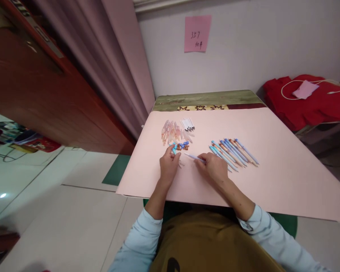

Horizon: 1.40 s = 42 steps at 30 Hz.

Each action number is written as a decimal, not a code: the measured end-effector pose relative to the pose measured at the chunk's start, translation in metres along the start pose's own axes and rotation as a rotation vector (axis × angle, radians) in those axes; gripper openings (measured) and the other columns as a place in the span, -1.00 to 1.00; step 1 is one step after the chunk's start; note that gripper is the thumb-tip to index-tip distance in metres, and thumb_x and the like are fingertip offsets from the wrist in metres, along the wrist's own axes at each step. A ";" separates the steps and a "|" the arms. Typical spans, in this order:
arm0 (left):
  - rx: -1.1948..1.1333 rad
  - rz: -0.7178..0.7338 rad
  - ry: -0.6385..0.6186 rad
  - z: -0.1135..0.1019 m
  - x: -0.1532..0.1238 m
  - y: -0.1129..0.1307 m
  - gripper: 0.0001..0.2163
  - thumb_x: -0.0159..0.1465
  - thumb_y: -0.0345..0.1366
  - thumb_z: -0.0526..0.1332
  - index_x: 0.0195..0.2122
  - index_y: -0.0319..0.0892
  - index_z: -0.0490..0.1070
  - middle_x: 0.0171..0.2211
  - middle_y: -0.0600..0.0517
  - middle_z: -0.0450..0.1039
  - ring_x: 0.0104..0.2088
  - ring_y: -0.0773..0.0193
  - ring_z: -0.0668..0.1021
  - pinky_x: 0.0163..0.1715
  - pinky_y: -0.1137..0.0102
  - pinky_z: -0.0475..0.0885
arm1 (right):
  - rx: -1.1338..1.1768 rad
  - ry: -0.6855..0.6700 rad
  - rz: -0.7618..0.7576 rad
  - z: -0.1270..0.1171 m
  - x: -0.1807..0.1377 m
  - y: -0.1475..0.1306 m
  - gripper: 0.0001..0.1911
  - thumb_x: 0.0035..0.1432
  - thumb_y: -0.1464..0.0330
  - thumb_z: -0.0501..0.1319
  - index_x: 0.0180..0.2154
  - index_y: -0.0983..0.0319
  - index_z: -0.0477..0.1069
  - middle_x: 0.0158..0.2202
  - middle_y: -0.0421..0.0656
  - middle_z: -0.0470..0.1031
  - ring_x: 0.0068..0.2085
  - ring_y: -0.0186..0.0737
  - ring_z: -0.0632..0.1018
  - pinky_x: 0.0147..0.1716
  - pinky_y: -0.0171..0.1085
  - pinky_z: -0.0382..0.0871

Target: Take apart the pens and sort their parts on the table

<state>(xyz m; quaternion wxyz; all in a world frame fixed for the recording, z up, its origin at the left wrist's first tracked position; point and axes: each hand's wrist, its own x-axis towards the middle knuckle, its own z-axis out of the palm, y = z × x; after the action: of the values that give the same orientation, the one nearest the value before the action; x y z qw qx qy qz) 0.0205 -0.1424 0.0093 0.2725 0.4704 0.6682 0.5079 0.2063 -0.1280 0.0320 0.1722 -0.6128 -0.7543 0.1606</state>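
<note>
My left hand (169, 165) reaches to the small turquoise pen parts (174, 148), thumb and forefinger apart on either side of them. Whether it touches them is hard to see. Beside these lie blue and brown pen parts (183, 146). My right hand (215, 166) is closed around a pale pen barrel (193, 156), whose tip points left toward my left thumb. A row of pens (234, 154) with blue, turquoise and brown tops lies just right of my right hand. Some small pale pieces (181, 164) lie close to my left hand.
Translucent pen barrels (171, 131) lie in a heap toward the back left, next to white refills (187, 124) with black ends. A pale pink sheet (272, 185) covers the table. Red cloth (323, 102) and a white cable are at right; a wooden door (59, 102) stands left.
</note>
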 end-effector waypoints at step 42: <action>-1.133 -0.313 0.256 -0.015 0.027 -0.020 -0.92 0.28 -0.41 0.16 -0.34 -0.23 0.41 -0.35 -0.04 0.56 -0.31 0.32 0.59 -0.13 0.35 0.46 | 0.043 -0.079 -0.472 0.050 -0.010 -0.071 -0.83 0.27 0.33 0.18 -0.16 0.17 0.52 -0.23 -0.12 0.53 -0.19 -0.19 0.51 -0.27 -0.29 0.26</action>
<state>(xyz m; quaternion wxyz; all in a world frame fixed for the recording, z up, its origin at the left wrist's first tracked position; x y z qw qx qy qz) -0.0108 -0.1248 -0.0015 0.4699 0.0829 0.3822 0.7913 0.1238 -0.1531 0.0193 0.1883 -0.4091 -0.8791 0.1559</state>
